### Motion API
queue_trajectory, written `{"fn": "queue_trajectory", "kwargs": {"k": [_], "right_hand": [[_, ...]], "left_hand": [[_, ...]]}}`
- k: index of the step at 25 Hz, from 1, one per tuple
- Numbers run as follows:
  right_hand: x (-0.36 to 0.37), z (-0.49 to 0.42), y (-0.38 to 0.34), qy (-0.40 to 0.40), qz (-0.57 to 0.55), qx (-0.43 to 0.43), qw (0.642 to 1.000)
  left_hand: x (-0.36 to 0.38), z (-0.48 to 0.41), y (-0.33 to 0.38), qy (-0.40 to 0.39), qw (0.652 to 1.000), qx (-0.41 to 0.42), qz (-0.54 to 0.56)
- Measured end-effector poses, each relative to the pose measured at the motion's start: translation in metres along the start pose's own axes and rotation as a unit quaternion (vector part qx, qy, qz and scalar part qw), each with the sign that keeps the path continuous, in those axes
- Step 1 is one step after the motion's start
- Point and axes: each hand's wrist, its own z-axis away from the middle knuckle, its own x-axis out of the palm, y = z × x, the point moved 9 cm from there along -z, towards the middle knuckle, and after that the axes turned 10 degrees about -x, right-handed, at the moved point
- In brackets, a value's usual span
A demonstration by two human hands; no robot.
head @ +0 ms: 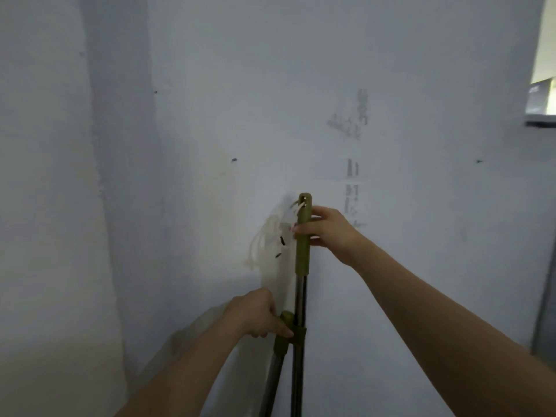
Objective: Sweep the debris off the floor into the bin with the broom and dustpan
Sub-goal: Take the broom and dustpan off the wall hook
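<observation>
With your right hand (328,228) gripping the broom handle (302,257) and your left hand (255,314) holding the dustpan handle (281,346), unclip them steadily.

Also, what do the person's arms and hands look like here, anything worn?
The left forearm and right forearm are bare, with no sleeves in view. The left hand and right hand wear no gloves. No watch, bracelet or ring is visible. The nails are too blurred to judge.
</observation>
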Motion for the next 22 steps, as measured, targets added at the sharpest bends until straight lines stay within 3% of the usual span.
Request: {"fn": "queue_trajectory", "kwargs": {"k": [7,11,22], "right_hand": [[-0.085,0.088,0.030,0.031,0.183,0.076,0.980],[-0.118,0.135,0.017,0.054,0.251,0.102,0.961],[-0.116,0.267,-0.058,0.305,0.286,0.119,0.900]], "left_hand": [[0.062,0.005,0.097,-0.069,0.992,0.108,-0.012],[0.092,0.022,0.138,-0.071,0.986,0.152,0.005],[0.125,0.118,0.181,-0.051,0.951,0.302,-0.038]]}}
